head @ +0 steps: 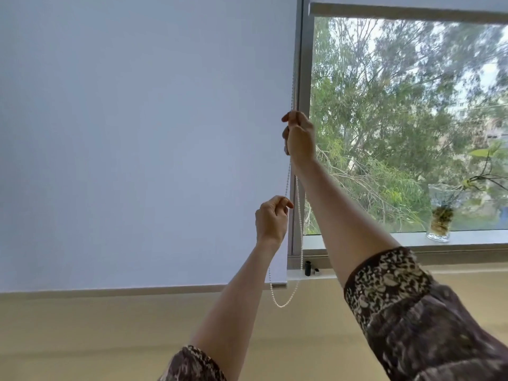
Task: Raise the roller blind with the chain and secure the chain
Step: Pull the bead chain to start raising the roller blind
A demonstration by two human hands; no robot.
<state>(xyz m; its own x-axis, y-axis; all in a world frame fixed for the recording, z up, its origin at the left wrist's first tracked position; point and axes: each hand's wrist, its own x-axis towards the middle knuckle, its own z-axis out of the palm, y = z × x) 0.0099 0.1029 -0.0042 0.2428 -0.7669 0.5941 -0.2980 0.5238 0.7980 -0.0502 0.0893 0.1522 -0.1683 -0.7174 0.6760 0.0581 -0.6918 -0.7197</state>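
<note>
A pale roller blind [143,138] covers the left window pane down to its bottom bar near the sill. Along its right edge hangs a white bead chain [298,215], whose loop ends below the sill. My right hand [299,136] is raised high at the blind's right edge, its fingers closed on the chain. Lower down, my left hand [272,220] pinches the same chain with fingertips and thumb. Both forearms stretch upward, with patterned sleeves at the elbows.
A grey window frame post [304,64] stands just right of the chain. The right pane shows trees outside. A glass vase with a plant [439,224] stands on the sill at right. A small black fitting [308,268] sits on the sill beside the chain.
</note>
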